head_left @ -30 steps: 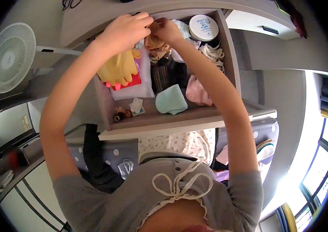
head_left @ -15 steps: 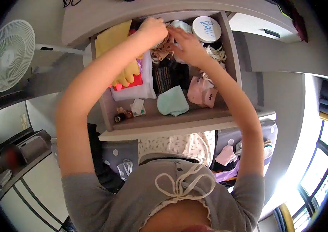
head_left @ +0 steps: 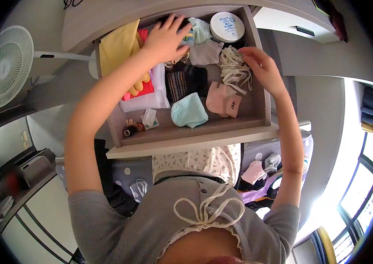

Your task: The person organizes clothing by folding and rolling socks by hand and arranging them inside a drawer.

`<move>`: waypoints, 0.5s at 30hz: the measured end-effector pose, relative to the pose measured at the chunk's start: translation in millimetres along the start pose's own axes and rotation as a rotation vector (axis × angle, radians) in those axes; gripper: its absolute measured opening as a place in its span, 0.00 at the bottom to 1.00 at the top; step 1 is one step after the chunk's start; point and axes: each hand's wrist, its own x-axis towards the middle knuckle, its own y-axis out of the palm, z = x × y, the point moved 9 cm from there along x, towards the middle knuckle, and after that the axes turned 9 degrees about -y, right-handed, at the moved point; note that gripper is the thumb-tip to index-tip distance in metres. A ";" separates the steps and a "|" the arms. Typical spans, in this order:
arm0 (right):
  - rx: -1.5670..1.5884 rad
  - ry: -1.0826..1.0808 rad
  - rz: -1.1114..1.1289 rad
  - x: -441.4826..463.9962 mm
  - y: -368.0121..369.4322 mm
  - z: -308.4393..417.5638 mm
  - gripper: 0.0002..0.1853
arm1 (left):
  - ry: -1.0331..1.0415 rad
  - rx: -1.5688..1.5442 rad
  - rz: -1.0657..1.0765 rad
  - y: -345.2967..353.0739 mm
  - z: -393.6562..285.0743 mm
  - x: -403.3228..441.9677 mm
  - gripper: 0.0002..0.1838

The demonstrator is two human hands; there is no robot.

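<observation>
In an open drawer [head_left: 186, 140], my left hand [head_left: 164, 42] lies palm down with fingers spread over items at the back. What sits under the palm is mostly hidden. My right hand [head_left: 265, 70] is at the right side, fingers apart and slightly bent, their tips by a bundle of white cords [head_left: 234, 68]. Between the hands is a folded pale grey cloth item [head_left: 205, 53]. Nearer the front are dark striped socks [head_left: 177, 86], a mint sock pair [head_left: 189, 111] and pink socks [head_left: 222, 99].
A round white tub [head_left: 227, 27] stands in the back right corner. Yellow cloth [head_left: 118, 46] and a white folded cloth [head_left: 151, 101] fill the left side. Small trinkets [head_left: 133, 127] lie at front left. A white fan [head_left: 6, 66] stands left of the drawer.
My hands have moved apart from the brown bundle at the back. The left one is now spread flat; the right one has shifted right to the white cords. The pale grey item is uncovered.
</observation>
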 end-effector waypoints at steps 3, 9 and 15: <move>0.045 0.008 0.020 -2.9 8.1 -2.2 0.12 | -0.103 -0.048 0.067 9.2 17.6 -7.8 0.24; -0.124 -0.069 0.066 -5.6 13.1 8.0 0.12 | -0.076 0.174 0.146 20.9 19.0 -5.8 0.26; -0.551 0.037 0.350 -26.3 40.7 -4.1 0.09 | -0.121 0.155 0.176 27.3 11.7 -7.1 0.27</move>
